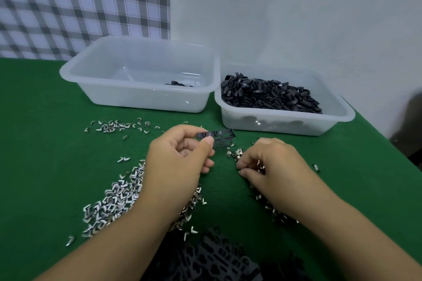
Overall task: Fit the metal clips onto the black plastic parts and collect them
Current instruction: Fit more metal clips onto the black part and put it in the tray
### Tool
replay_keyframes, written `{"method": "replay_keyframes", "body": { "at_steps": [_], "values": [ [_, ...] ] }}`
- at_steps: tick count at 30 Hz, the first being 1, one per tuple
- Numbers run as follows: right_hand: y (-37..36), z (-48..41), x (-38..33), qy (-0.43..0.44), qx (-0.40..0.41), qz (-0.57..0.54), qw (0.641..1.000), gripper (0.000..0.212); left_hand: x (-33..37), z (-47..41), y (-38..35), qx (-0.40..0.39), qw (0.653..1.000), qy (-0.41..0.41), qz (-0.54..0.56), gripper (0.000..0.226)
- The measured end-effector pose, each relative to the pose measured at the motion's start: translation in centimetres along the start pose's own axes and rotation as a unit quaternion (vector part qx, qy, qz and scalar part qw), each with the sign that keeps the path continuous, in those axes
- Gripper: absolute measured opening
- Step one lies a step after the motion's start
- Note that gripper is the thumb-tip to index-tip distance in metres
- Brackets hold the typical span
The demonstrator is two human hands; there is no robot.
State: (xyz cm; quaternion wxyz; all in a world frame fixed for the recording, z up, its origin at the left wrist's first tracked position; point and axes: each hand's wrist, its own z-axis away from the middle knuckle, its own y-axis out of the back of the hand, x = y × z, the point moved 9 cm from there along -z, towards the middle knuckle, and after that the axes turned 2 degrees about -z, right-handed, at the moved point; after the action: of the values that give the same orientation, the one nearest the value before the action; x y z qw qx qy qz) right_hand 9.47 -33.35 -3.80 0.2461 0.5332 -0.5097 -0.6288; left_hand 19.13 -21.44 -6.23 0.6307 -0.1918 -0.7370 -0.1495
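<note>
My left hand [180,155] pinches a flat black plastic part [217,135] between thumb and fingers, holding it a little above the green table. My right hand [269,164] rests low on the table with its fingertips closed around small metal clips [259,165]. A big heap of shiny metal clips [114,201] spreads under and left of my left forearm. More clips [235,153] lie between the two hands. A pile of black plastic parts [217,258] lies at the near edge between my forearms.
Two translucent bins stand at the back: the left bin [96,75] holds only a few dark pieces [178,83], the right bin [342,118] is heaped with black parts [269,96]. Scattered clips [114,126] lie before the left bin. A wall is close behind.
</note>
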Motion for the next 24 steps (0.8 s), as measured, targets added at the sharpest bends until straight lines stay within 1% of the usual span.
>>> {"method": "replay_keyframes", "body": {
  "at_steps": [5, 8, 9, 11, 13, 15, 18, 21, 22, 24],
  "values": [
    [-0.6, -0.5, -1.0, 0.016, -0.041, 0.063, 0.997, 0.006, -0.3, 0.0, 0.0, 0.004, 1.000, 0.005, -0.004, 0.009],
    [-0.6, -0.3, -1.4, 0.055, -0.040, 0.067, 0.995, 0.011, -0.4, 0.0, 0.1, 0.012, 1.000, 0.002, -0.026, 0.011],
    [-0.3, -0.1, -1.4, 0.063, -0.025, 0.047, 0.997, 0.012, -0.5, 0.0, 0.2, 0.018, 0.999, 0.001, -0.037, 0.013],
    [0.6, 0.2, -0.8, 0.043, 0.027, -0.043, 0.998, 0.016, -0.6, 0.0, 0.5, 0.028, 0.998, -0.003, -0.063, 0.015],
    [1.6, 0.7, 0.1, 0.020, 0.097, -0.146, 0.984, 0.024, -0.6, 0.0, 0.4, 0.022, 0.995, -0.013, -0.098, 0.016],
    [2.0, 1.0, 0.8, 0.007, 0.142, -0.200, 0.969, 0.027, -0.5, 0.1, -0.1, -0.005, 0.991, -0.025, -0.134, 0.023],
    [1.7, 1.2, 1.7, -0.023, 0.162, -0.288, 0.943, 0.024, -0.4, 0.4, -0.8, -0.040, 0.984, -0.037, -0.167, 0.024],
    [1.0, 1.2, 2.2, -0.038, 0.153, -0.424, 0.892, 0.022, 0.1, 0.7, -1.3, -0.055, 0.975, -0.056, -0.207, 0.018],
    [1.0, 1.2, 2.1, -0.037, 0.152, -0.451, 0.879, 0.022, 0.4, 0.7, -1.4, -0.059, 0.972, -0.066, -0.218, 0.016],
    [1.1, 1.2, 1.9, -0.026, 0.159, -0.479, 0.863, 0.020, 0.9, 0.9, -1.7, -0.070, 0.967, -0.084, -0.230, 0.013]
  ]
}}
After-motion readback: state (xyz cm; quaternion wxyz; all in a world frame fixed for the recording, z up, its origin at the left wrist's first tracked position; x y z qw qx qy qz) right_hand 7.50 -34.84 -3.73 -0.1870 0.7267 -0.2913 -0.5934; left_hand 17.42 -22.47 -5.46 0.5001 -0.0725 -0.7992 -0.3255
